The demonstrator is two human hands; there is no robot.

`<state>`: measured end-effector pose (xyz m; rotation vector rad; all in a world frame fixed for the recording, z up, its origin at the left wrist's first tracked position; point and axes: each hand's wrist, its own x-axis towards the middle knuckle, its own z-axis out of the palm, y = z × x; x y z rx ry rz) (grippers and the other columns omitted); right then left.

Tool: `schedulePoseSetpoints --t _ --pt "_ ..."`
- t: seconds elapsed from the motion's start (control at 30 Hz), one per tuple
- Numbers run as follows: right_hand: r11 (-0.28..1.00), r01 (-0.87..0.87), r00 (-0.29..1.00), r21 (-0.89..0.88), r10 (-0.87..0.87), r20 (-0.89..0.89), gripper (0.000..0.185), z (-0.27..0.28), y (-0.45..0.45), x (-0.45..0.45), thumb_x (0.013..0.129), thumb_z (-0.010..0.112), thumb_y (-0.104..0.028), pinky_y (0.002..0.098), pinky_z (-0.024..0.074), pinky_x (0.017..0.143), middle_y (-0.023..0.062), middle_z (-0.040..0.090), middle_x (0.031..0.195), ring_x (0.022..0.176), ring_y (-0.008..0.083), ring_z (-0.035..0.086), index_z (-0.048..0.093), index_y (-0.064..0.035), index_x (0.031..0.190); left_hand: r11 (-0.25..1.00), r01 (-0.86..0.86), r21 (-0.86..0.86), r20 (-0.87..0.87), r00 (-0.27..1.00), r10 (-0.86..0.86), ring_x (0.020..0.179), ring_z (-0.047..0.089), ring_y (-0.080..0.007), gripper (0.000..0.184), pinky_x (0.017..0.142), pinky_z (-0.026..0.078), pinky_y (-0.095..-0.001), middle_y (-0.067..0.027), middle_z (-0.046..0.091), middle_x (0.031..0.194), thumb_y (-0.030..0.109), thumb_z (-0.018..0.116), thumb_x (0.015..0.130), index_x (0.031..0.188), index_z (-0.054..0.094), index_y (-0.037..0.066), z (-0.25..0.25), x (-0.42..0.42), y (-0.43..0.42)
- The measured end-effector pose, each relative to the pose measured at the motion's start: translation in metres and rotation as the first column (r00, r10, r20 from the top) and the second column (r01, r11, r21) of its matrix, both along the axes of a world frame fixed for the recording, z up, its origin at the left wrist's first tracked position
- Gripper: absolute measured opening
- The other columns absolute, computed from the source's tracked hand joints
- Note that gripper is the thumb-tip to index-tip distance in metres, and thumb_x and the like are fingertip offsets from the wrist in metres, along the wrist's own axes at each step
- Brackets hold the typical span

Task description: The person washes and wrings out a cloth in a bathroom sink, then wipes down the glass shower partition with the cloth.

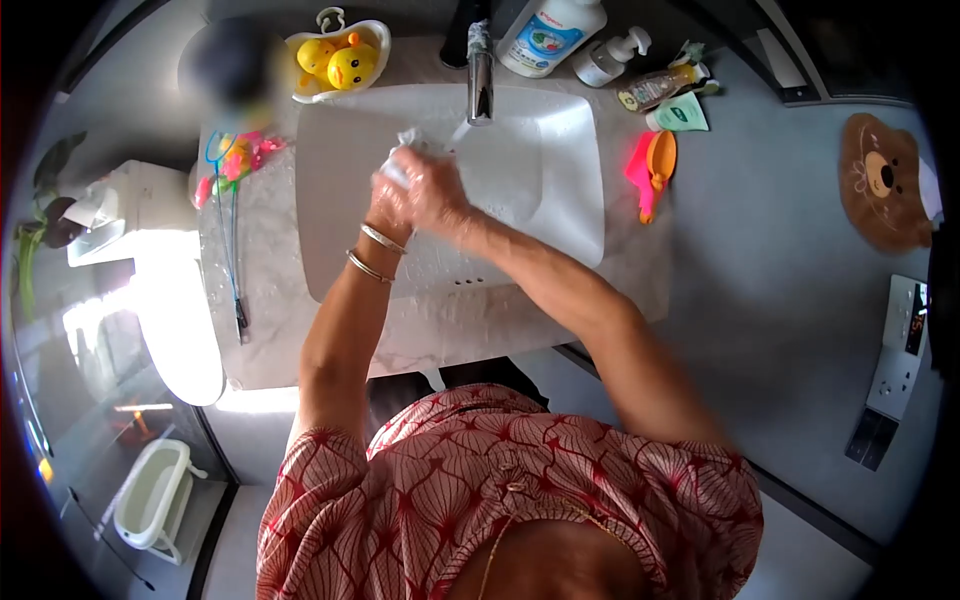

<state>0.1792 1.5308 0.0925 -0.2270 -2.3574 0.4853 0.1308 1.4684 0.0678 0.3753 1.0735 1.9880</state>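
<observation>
Above the left part of the white sink (570, 190), my two wet hands are pressed together around a small white cloth (397, 172). My left hand (387, 203), with two bangles on its wrist, is closed on the cloth from the left. From the right, my right hand (436, 190) wraps over it and covers most of it. Bits of the cloth show above and between the fingers. A thin stream runs from the chrome faucet (481, 90), just right of my hands, and water lies in the basin.
Behind the sink stand a white holder (378, 38) with yellow toy ducks (352, 66), a large white bottle (552, 35) and a pump bottle (604, 60). Toy nets (233, 240) lie left on the counter (440, 335); pink and orange scoops (659, 158) lie right.
</observation>
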Motion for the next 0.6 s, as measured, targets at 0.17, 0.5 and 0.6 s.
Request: schedulePoseSetpoints --t 0.17,0.5,0.6 --pt "0.878 0.384 0.88 -0.287 -0.253 0.403 0.028 0.003 0.088 -0.015 0.074 0.06 -0.031 0.0414 0.0479 0.054 0.0136 0.058 0.061 0.062 0.0362 0.058 0.056 -0.0056 0.085 0.997 0.065 0.047 0.432 0.898 -0.08 0.107 0.047 -0.0293 0.036 0.089 0.04 -0.0432 -0.0151 0.046 0.119 0.016 0.028 0.089 0.122 0.039 0.005 0.026 0.008 0.014" --pt "0.932 -0.087 0.971 -0.352 0.158 0.178 0.033 0.029 -0.04 0.023 0.075 0.063 -0.025 0.0414 0.0458 0.066 0.0186 0.057 0.083 0.079 0.0368 0.057 0.045 -0.0069 0.096 0.976 0.188 0.108 0.537 0.815 -0.216 0.063 0.056 -0.021 0.046 0.059 0.046 -0.0307 -0.0107 0.058 0.07 0.045 0.036 0.087 0.095 0.055 0.004 0.004 -0.023 -0.001" --pt "0.945 -0.025 0.973 -0.325 0.097 0.208 0.03 0.026 -0.035 0.015 0.077 0.06 -0.028 0.0416 0.0458 0.065 0.0186 0.057 0.082 0.078 0.0363 0.057 0.045 -0.0075 0.093 0.983 -0.006 0.185 0.404 0.912 -0.07 0.064 0.054 -0.0192 0.032 0.06 0.045 -0.0274 -0.0084 0.057 0.083 0.037 0.048 0.084 0.096 0.054 0.008 -0.03 -0.002 0.006"
